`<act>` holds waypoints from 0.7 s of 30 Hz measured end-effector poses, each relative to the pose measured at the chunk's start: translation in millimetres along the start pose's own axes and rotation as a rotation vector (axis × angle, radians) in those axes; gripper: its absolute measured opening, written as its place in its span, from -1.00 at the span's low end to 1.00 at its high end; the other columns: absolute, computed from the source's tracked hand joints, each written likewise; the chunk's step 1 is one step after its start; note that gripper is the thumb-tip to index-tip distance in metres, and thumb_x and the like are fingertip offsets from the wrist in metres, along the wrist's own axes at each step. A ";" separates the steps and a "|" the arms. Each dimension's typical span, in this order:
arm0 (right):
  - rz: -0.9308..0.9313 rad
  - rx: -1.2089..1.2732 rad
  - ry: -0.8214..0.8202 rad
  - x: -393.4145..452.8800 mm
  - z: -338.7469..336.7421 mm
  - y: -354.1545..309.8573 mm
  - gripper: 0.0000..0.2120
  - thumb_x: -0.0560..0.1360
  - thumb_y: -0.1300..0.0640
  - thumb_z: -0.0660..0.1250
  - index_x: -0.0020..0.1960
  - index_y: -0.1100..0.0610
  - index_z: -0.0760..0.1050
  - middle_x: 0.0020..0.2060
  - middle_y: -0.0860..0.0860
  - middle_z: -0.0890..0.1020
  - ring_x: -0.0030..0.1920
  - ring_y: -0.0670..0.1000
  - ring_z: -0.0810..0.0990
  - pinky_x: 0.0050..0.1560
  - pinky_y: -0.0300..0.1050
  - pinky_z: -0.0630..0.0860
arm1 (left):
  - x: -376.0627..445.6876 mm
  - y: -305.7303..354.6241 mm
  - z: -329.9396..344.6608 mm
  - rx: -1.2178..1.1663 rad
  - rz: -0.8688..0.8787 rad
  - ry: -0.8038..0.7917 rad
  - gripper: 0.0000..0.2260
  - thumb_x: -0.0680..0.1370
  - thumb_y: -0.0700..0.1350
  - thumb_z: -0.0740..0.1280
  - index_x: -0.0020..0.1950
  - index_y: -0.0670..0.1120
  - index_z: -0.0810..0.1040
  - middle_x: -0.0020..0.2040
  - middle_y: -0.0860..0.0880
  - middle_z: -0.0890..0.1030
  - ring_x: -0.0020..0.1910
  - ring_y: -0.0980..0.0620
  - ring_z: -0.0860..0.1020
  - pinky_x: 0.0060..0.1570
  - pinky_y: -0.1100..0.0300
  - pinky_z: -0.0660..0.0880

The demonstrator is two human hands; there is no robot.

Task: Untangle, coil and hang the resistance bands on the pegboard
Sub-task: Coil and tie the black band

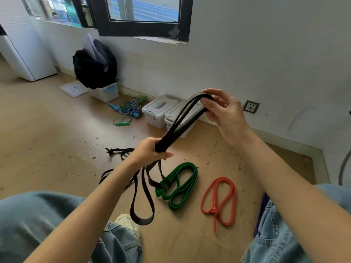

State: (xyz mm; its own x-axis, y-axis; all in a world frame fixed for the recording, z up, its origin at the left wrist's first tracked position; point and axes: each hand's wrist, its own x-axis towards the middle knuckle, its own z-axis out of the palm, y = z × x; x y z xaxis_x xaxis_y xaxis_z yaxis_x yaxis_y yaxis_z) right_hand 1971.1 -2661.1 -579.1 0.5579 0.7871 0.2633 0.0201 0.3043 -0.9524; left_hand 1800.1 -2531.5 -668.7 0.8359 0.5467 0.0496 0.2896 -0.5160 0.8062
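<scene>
Bare floor (47, 130) lies open to the left, past the black band (141, 196) hanging from the left hand (150, 150); ahead, two lidded bins (159, 111) stand against the wall; below, the green band (180, 183) and red band (220, 200) lie just beside each other, between the knees.

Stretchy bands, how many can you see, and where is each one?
4, maybe more hidden. The black band is held in both hands, the green band and the orange band lie on the floor, and a purple band peeks out by the right knee.
</scene>
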 end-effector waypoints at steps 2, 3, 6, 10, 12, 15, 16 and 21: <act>0.052 -0.153 0.003 0.3 -7.8 6.0 -0.75 0.45 0.23 0.39 0.12 0.17 0.52 -0.15 0.01 0.57 -0.20 -0.11 0.56 -0.26 -0.32 0.49 | 0.6 0.9 -5.5 0.028 -0.003 0.009 -0.79 0.44 -0.10 0.45 -0.33 0.02 0.46 -0.47 0.12 0.53 -0.48 0.31 0.50 -0.41 0.50 0.38; 0.096 -0.347 -0.023 1.2 -14.1 8.1 -0.67 0.44 0.22 0.41 0.19 0.18 0.49 -0.10 0.02 0.57 -0.14 -0.08 0.56 -0.21 -0.32 0.50 | 0.9 2.2 -9.0 0.057 -0.010 0.003 -0.80 0.46 -0.10 0.43 -0.32 0.01 0.46 -0.48 0.12 0.52 -0.50 0.30 0.49 -0.43 0.50 0.37; 0.246 -1.078 -0.182 3.1 -28.9 17.2 -0.27 0.35 0.06 0.50 0.42 0.11 0.26 0.28 0.13 0.42 0.24 0.09 0.43 0.19 -0.12 0.43 | 5.2 11.7 -15.9 0.247 0.004 -0.084 -0.84 0.49 -0.16 0.38 -0.26 0.00 0.47 -0.42 0.13 0.52 -0.47 0.28 0.49 -0.45 0.51 0.35; 0.146 -1.117 -0.590 -6.7 -0.9 28.0 -0.20 0.29 -0.07 0.52 0.43 -0.01 0.25 0.39 0.00 0.35 0.37 -0.04 0.29 0.34 -0.11 0.27 | 13.9 33.2 -7.2 0.420 0.091 -0.271 -0.96 0.46 -0.19 0.39 -0.12 -0.09 0.55 -0.26 0.00 0.60 -0.39 0.22 0.49 -0.39 0.48 0.39; 0.182 -1.035 -0.700 -11.3 11.4 35.4 -0.55 0.35 0.01 0.48 0.20 0.07 0.51 0.11 0.01 0.59 0.13 -0.05 0.51 0.13 -0.12 0.42 | 15.0 40.2 -5.6 0.435 0.136 -0.291 -0.91 0.46 -0.17 0.41 -0.05 -0.11 0.59 -0.26 0.02 0.59 -0.38 0.21 0.50 -0.37 0.47 0.40; 0.205 -0.944 -0.690 -14.8 18.9 37.9 -0.85 0.45 0.18 0.36 0.00 0.18 0.51 -0.21 0.01 0.56 -0.16 -0.01 0.51 -0.16 -0.14 0.42 | 13.1 39.3 -11.2 0.391 0.125 -0.249 -0.93 0.45 -0.19 0.39 -0.09 -0.10 0.58 -0.36 0.10 0.54 -0.43 0.28 0.49 -0.42 0.49 0.37; 0.195 -0.950 -0.683 -15.7 20.9 36.7 -0.88 0.46 0.20 0.33 0.00 0.15 0.48 -0.25 -0.03 0.53 -0.19 -0.02 0.49 -0.21 -0.19 0.39 | 11.8 38.0 -12.9 0.366 0.124 -0.238 -0.94 0.45 -0.20 0.39 -0.13 -0.07 0.56 -0.39 0.13 0.52 -0.47 0.30 0.48 -0.43 0.50 0.37; 0.113 -0.841 -0.690 -16.3 27.6 13.9 -0.95 0.54 0.23 0.26 -0.01 0.21 0.45 -0.28 0.01 0.47 -0.33 -0.10 0.43 -0.32 -0.28 0.38 | 7.3 23.6 -3.7 -0.082 0.064 -0.195 -0.82 0.44 -0.25 0.40 -0.26 0.02 0.55 -0.38 0.11 0.57 -0.37 0.25 0.51 -0.28 0.43 0.44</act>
State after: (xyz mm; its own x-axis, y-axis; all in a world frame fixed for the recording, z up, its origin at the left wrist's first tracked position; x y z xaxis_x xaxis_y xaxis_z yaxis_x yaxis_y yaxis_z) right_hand 1939.4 -2654.8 -592.4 0.0127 0.9985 -0.0527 0.7047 -0.0463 -0.7080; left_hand 1811.3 -2537.2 -647.1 0.9281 0.3723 -0.0068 0.2011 -0.4859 0.8505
